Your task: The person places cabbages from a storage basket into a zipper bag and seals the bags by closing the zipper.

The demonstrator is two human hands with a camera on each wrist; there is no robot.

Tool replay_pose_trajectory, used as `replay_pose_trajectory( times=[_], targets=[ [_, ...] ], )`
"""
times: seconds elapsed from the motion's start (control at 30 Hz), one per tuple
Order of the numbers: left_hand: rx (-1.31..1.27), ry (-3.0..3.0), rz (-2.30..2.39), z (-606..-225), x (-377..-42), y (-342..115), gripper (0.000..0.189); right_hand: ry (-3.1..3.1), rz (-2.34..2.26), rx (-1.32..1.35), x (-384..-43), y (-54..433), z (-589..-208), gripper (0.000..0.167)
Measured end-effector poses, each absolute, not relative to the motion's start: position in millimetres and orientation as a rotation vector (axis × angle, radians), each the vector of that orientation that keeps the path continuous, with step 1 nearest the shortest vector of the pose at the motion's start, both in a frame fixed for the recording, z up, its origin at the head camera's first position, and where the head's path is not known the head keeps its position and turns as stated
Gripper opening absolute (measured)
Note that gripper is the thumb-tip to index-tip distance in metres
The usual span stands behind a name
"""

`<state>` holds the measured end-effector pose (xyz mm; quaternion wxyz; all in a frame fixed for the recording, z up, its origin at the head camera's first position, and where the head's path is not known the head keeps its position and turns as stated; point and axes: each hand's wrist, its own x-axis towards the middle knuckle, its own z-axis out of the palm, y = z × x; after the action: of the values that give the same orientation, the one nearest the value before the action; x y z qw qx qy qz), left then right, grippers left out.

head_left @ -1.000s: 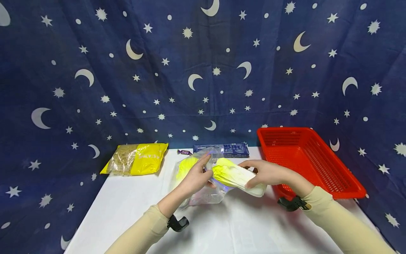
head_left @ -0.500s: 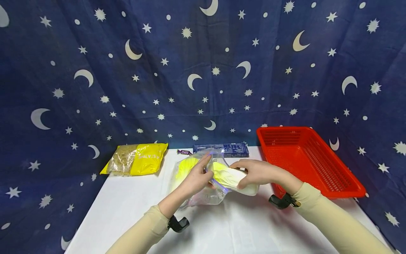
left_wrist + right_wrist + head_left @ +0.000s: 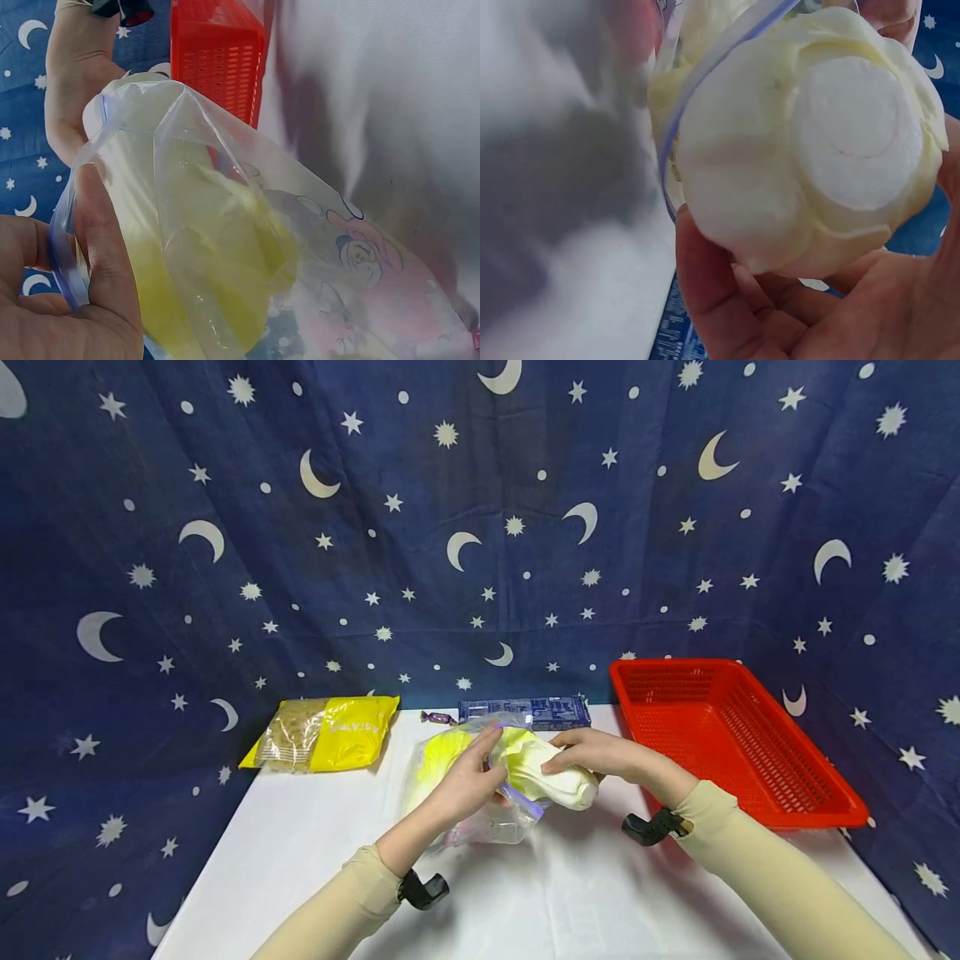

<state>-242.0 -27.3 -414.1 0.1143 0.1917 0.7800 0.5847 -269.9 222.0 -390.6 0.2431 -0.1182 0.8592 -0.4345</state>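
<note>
A napa cabbage, white at the base and yellow at the leaves, lies with its leafy end in the mouth of a clear zip bag with a purple zip strip. My right hand grips the cabbage around its white stem end; the right wrist view shows the round cut base facing out. With finger and thumb, my left hand holds the bag's rim by the zip strip. Further yellow leaves show through the plastic left of that hand. A pink cartoon print marks the bag.
A red perforated basket stands at the right of the white table. Along the back lie a yellow packet, a small wrapped candy and a flat blue package. A starry blue curtain hangs behind.
My right hand has moved left with the cabbage, bringing its leafy end further into the bag mouth and turning its base toward me. The left hand keeps its place on the rim.
</note>
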Motion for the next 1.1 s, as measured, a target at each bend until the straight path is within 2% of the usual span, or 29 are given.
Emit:
replay_pose_trajectory(
  times=[0.27, 0.63, 1.1],
  targets=[
    [0.570, 2.280, 1.712, -415, -241, -26, 0.072, 2.196, -1.368, -0.172, -272, 223, -397, 0.055],
    [0.555, 2.264, 1.709, -421, -241, -24, 0.074, 1.890, -1.649, 0.008, -278, 225, -414, 0.032],
    [0.565, 2.314, 1.671, -424, -239, -20, 0.076, 1.375, -1.913, 0.012, -278, 220, -424, 0.052]
  ],
)
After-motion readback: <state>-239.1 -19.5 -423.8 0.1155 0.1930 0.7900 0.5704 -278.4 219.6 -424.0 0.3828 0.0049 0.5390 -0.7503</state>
